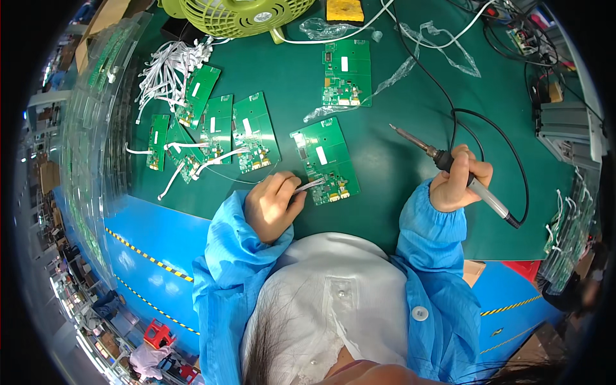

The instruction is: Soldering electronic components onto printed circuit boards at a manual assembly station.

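My right hand [460, 179] is wrapped round the handle of a soldering iron [443, 158], whose tip points up and left, apart from any board. In front of me a green circuit board [327, 154] lies flat on the bench. My left hand [274, 204] rests at its lower left edge, pinching a short white cable [310, 186] that reaches onto the board's lower part. Whether the cable's end is fixed there I cannot tell. Left of that hand lie several boards, among them one circuit board [255, 131] with a white cable attached.
A heap of white cables [170, 74] sits at the far left near a green fan [244, 14]. Another board [347, 74] lies at the back beside clear plastic film [391, 80]. A yellow sponge [344, 10] is behind it. The iron's black cord [513, 151] loops across the right side.
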Motion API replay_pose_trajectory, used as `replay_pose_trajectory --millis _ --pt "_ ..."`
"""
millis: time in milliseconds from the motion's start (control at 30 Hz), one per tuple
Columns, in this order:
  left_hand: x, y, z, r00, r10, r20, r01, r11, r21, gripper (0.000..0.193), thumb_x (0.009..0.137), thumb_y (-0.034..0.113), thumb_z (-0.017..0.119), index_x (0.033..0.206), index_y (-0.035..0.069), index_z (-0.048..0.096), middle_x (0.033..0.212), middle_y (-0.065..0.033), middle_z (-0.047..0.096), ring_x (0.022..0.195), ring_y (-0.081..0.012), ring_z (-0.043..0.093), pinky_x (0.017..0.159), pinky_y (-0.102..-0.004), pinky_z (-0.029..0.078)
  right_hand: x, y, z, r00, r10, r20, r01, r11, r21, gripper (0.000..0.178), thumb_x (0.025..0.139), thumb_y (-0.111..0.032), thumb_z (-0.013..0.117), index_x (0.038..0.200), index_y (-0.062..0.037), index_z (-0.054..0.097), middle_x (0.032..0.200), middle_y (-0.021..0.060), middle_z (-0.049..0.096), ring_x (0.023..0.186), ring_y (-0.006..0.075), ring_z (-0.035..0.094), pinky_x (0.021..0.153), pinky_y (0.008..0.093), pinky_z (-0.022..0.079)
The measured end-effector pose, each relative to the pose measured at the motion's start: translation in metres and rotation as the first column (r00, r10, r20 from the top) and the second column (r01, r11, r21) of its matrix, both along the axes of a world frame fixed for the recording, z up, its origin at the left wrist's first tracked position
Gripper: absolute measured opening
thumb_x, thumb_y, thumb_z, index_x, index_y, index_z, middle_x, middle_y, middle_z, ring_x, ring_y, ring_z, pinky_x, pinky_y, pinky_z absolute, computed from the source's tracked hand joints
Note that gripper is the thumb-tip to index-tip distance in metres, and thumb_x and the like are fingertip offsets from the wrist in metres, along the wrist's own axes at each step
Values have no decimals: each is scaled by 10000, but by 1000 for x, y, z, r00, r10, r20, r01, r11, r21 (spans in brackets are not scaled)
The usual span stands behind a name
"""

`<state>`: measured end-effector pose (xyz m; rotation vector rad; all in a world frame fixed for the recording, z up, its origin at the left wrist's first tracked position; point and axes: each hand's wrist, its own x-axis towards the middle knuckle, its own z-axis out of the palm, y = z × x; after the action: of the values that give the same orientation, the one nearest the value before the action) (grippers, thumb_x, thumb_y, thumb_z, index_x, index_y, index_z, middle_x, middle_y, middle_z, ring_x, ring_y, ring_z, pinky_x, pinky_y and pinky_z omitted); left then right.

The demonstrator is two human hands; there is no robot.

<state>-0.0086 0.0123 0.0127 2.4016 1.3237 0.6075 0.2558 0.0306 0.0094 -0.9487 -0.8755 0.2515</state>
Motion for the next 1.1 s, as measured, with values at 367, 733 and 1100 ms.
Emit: replay_pose_trajectory --millis 367,733,1100 --pt "20 15 -11 979 -199 -31 201 971 127 172 635 7 624 788 51 561 892 -40 562 774 -190 523 738 -292 406 0 0 -3 998 67 -8 -66 996 64 186 684 75 501 675 -75 392 480 18 409 453 105 313 564 266 334" --pt "24 10 -22 982 -171 -75 176 982 71 177 609 -5 605 765 51 543 881 -44 548 719 -193 502 696 -274 410 -8 -3 -8 992 120 22 -121 993 12 193 690 73 507 681 -76 385 488 13 404 450 109 309 561 279 338" --pt "23 9 -29 994 -107 29 103 989 109 186 590 -3 601 753 54 531 881 -48 548 705 -193 494 632 -256 412 -40 -21 0 799 391 458 -394 914 -93 217 565 54 611 617 -93 460 478 -12 435 391 130 318 481 255 320"
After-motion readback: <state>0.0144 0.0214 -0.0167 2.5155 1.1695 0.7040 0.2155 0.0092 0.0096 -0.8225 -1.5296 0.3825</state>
